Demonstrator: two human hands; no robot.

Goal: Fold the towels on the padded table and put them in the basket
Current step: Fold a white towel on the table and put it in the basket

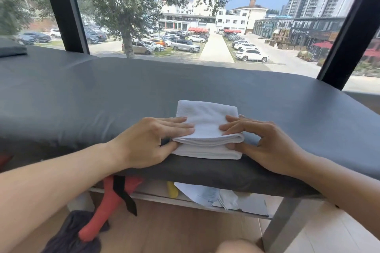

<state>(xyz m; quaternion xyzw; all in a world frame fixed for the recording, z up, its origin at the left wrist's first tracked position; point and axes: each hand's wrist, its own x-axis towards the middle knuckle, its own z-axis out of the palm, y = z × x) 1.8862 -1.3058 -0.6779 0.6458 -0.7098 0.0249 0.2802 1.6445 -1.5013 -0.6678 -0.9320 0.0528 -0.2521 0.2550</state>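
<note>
Left hand (pixel 153 139) lies flat on the left side of the folded white towel (pixel 207 127), fingers straight on top and thumb tucked against the near edge. Right hand (pixel 265 144) is on the towel's right side, fingers bent onto the top layer and thumb pressing its near corner, so it's pinching that fold. The towel sits at the near edge of the grey padded table (pixel 82 98). Under the table, below the towel, some papers (pixel 205 193) and a red thing (pixel 107 207) are half hidden, hard to make out.
</note>
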